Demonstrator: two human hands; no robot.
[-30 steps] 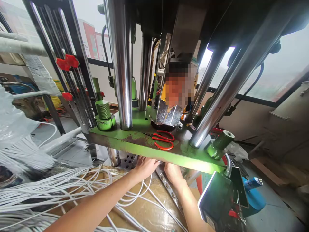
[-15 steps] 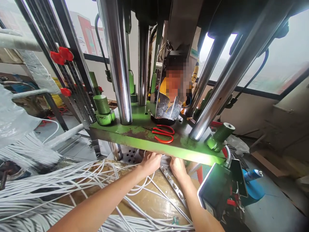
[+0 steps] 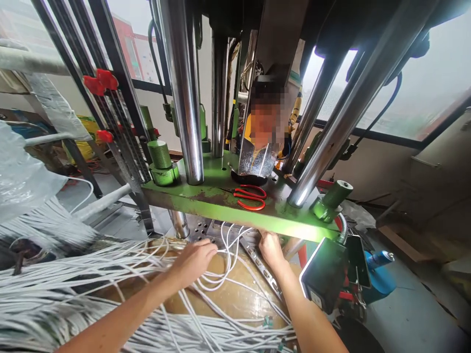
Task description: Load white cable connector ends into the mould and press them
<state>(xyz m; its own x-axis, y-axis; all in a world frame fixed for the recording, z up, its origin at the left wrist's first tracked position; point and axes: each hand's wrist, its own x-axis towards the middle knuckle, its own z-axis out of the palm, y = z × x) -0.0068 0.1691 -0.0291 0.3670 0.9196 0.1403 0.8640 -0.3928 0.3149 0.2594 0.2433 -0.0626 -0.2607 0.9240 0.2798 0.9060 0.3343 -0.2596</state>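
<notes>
My left hand (image 3: 193, 260) pinches a few white cables (image 3: 228, 245) that loop up toward the mould under the green press plate (image 3: 221, 206). My right hand (image 3: 270, 249) reaches under the plate's front edge beside a long metal mould strip (image 3: 259, 267); what its fingers hold is hidden. Many more white cables (image 3: 73, 289) fan out to the left over the brown work surface (image 3: 235, 299).
Red scissors (image 3: 250, 197) lie on the green plate between chrome columns (image 3: 184, 93). A black control box (image 3: 324, 279) hangs at the right, with a blue can (image 3: 379, 257) behind it. Another person sits behind the press. A black rack with red clips (image 3: 101, 81) stands at the left.
My left hand has drawn back from under the plate toward me, pulling loops of white cable out with it. My right hand stays under the plate edge.
</notes>
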